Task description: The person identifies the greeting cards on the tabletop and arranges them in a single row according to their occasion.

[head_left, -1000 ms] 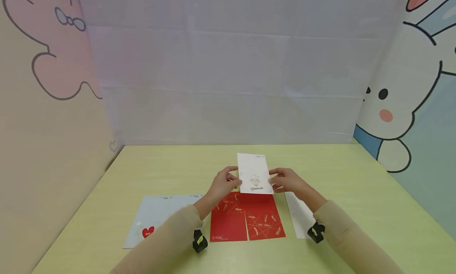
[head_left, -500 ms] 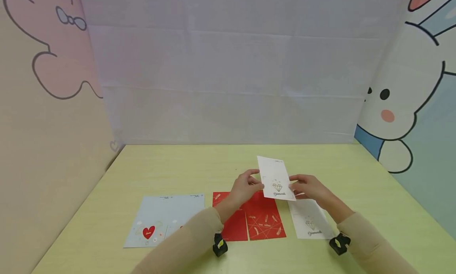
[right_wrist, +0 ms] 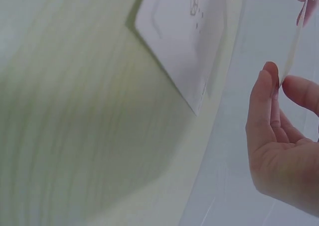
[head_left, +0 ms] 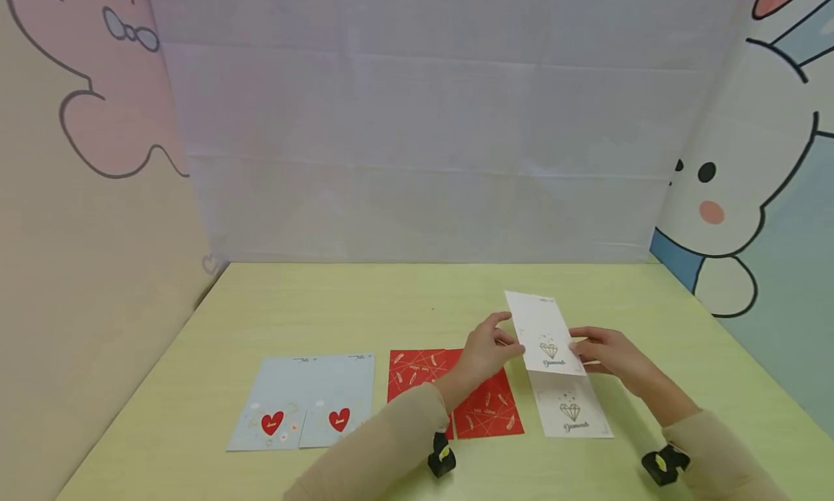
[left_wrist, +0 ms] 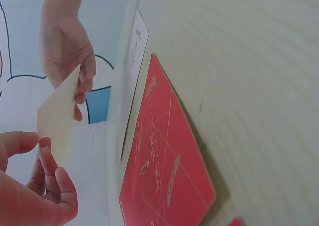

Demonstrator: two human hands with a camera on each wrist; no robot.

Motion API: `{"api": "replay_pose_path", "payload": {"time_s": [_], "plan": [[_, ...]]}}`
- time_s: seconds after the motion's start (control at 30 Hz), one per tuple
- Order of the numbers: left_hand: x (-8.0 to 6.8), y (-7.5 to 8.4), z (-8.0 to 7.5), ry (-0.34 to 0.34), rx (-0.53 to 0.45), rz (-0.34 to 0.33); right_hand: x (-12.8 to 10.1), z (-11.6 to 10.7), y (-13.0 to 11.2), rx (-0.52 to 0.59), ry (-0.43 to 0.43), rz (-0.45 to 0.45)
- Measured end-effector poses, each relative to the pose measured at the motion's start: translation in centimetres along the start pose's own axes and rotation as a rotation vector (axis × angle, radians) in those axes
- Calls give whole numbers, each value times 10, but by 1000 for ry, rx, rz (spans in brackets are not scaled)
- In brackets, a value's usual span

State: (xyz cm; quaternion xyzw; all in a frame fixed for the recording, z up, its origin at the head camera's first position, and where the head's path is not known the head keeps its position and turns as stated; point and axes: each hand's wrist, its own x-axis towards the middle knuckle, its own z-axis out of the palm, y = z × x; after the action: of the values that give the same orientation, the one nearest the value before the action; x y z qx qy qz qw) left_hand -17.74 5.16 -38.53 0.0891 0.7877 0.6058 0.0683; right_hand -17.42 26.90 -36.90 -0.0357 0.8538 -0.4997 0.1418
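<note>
White card (head_left: 544, 332) hangs above the worktop (head_left: 326, 305), pinched at its side edges by the left hand (head_left: 485, 349) and right hand (head_left: 609, 352), over a matching card (head_left: 570, 407). Such light pinches could let it tilt or land crooked. Wrist views are blurred; its print is unreadable

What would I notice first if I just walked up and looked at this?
First, the white card with a diamond drawing, held up above the table between the left hand and the right hand. Below it a matching white card lies flat, with red cards beside it and blue heart cards farther left. A big cartoon bunny fills the right wall.
</note>
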Motion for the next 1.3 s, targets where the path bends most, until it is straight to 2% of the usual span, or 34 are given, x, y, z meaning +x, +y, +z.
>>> {"api": "replay_pose_path", "payload": {"time_s": [0.27,0.53,0.63,0.8,0.93,1.0,1.17,1.3], "plan": [[1,3,20,-6,12,-46,-9,-13,8,2,11,29],[0,15,46,11,15,-88,-9,-35,19,-49,53,39],[0,18,59,13,15,-88,-1,-48,39,-39,75,35],[-4,22,74,10,9,-75,21,-72,92,-14,132,77],[-8,24,82,4,33,-47,21,-83,106,-20,133,90],[-10,25,85,10,86,-10,13,-84,99,-16,136,107],[-11,24,92,58,362,97,-13,-82,71,-19,110,107],[-11,21,99,84,569,131,-28,-80,55,-24,84,101]]}}
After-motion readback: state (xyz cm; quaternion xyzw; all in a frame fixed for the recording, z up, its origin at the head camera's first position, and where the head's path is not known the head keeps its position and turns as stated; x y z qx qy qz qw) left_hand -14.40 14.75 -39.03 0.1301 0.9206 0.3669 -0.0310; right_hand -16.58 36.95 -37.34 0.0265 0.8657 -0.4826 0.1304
